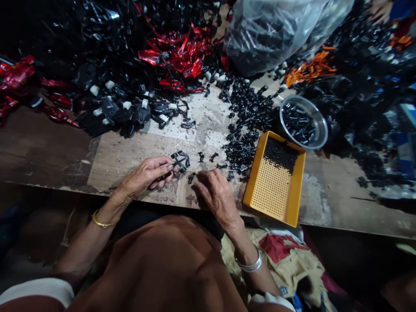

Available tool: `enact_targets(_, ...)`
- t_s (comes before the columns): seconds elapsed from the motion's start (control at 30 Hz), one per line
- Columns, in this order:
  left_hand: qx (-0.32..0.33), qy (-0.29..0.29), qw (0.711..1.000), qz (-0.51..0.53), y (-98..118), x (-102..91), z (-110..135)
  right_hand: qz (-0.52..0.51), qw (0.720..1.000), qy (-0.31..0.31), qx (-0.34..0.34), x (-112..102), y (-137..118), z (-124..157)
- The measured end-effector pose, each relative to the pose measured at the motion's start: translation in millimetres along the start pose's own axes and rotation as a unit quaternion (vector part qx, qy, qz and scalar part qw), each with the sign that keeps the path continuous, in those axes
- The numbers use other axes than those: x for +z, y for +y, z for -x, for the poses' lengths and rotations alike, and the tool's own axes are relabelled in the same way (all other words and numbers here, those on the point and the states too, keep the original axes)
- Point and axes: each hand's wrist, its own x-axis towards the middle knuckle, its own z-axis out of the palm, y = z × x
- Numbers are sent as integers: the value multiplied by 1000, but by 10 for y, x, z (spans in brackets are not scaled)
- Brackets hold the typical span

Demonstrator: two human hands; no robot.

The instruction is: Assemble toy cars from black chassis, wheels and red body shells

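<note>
My left hand (152, 174) pinches a black plastic frame-like part (180, 161) between thumb and fingers, just above the wooden table (123, 151). To its right, my right hand (217, 194) rests low near the table's front edge with its fingers curled downward. Its fingertips are turned away, so what they hold, if anything, is hidden. A small black plastic piece (191, 177) lies between the two hands. Several similar small pieces (212, 157) sit just beyond the right hand, beside a larger heap of black parts (240, 149).
Right of my hands stands a yellow perforated tray (274, 195) with tiny black bits in it. A clear round bowl (320, 138) of black pins is behind it. Piles of red parts (185, 56), orange parts (312, 69) and a filled plastic bag (269, 39) crowd the back.
</note>
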Motion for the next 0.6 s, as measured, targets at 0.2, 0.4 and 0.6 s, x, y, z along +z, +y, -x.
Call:
enact_targets(0.2,-3,-13,999,-36,36,39,2,48,998,30,-18,158,-64,-1)
enact_targets(0.4,8,-11,996,-91,59,86,-8,-50,994,92,-19,7,29,21)
enact_targets(0.6,10,-25,983,-179,106,112,1,-87,987,82,-104,-97,-133,-73)
